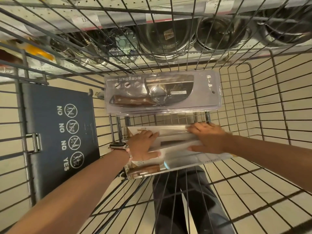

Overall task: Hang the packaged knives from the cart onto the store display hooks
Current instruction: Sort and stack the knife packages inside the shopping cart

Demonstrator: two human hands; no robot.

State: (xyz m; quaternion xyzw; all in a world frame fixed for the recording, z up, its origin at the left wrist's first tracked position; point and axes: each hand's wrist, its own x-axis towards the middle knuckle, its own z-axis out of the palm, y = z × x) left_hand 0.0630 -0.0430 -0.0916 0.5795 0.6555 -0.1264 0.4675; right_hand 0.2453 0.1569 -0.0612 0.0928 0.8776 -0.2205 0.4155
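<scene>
**Both hands on a knife pack in the cart**

Near pack (177, 159): clear plastic, glare-washed, wood handle at its 7 o'clock corner, lying flat in the cart (270, 115). Left hand (143, 146) rests on the pack's 9 o'clock half, fingers straight, pointing toward 3 o'clock. Right hand (207, 139) covers the 3 o'clock half, fingers spread flat, thumb toward 9 o'clock; neither hand visibly curls round an edge. Watch (118, 146) on left wrist. Far pack (162, 92) at 12 o'clock of the hands, apart from them: grey card, broad cleaver blade, brown handle. Child-seat flap (59, 132) at 9 o'clock.
</scene>
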